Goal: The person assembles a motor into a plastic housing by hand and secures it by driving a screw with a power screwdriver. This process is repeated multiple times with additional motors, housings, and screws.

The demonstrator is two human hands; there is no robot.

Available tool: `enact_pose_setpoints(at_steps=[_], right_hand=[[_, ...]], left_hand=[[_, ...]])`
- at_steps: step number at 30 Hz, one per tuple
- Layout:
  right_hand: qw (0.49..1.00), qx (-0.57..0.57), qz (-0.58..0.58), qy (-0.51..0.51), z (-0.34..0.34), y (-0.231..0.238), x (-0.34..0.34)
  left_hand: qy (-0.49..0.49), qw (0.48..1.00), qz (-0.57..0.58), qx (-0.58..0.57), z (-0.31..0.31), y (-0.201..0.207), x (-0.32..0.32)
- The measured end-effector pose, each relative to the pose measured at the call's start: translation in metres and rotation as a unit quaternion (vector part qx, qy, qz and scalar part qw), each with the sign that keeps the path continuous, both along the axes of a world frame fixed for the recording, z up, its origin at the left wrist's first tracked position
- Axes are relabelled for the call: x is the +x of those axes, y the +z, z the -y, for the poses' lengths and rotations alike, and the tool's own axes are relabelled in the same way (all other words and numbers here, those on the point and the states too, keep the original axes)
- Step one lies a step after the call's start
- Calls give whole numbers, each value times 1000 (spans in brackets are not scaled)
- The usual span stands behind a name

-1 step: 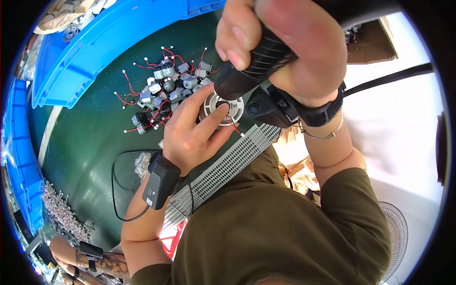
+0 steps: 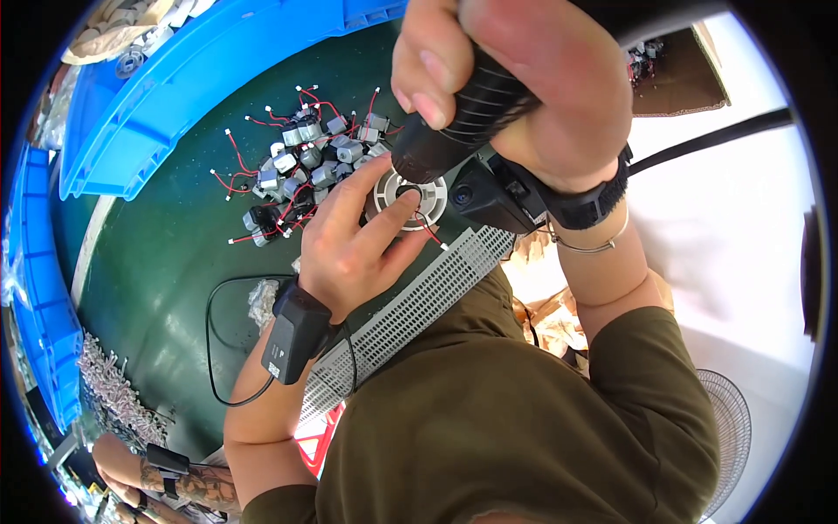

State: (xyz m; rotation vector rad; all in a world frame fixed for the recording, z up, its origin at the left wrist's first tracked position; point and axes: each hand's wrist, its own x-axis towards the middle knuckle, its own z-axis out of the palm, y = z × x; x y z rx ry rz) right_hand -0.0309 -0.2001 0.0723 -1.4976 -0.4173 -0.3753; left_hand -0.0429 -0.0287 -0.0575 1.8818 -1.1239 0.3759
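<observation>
My right hand (image 2: 541, 105) is closed around a black power screwdriver (image 2: 449, 131), tilted with its nose pointing down. That nose sits over a round white plastic housing (image 2: 434, 194), and its tip is hidden from me. Fingers of my left hand (image 2: 353, 236) grip the housing, the index finger along its far side and another finger pressed at its centre. A red and black wire with a white plug (image 2: 443, 245) trails out of the housing toward me. Beyond my left hand lies a heap of small grey motors (image 2: 323, 162) with red and black leads.
Blue plastic bins (image 2: 175, 113) curve along the far and left sides of the green table (image 2: 166, 271). A grey perforated strip (image 2: 410, 301) runs along the near edge. Small metal parts (image 2: 118, 384) are piled at left, near another person's tattooed forearm (image 2: 205, 485). A cardboard box (image 2: 681, 79) stands at right.
My right hand and the screwdriver have shifted very slightly to the left. The left hand and the housing stay in place.
</observation>
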Motion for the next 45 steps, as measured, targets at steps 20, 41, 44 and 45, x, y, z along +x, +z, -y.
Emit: enact_pose_setpoints(at_steps=[20, 41, 44, 45], right_hand=[[995, 55, -40, 68, 2, -2, 1], [979, 27, -158, -125, -23, 10, -10], [986, 20, -109, -122, -18, 2, -6], [989, -97, 56, -99, -11, -2, -3]], left_hand=[[-3, 1000, -3, 5, 0, 0, 2], [-6, 1000, -7, 3, -3, 2, 2], [-12, 1000, -13, 0, -2, 3, 2], [-18, 1000, -11, -1, -2, 4, 3]])
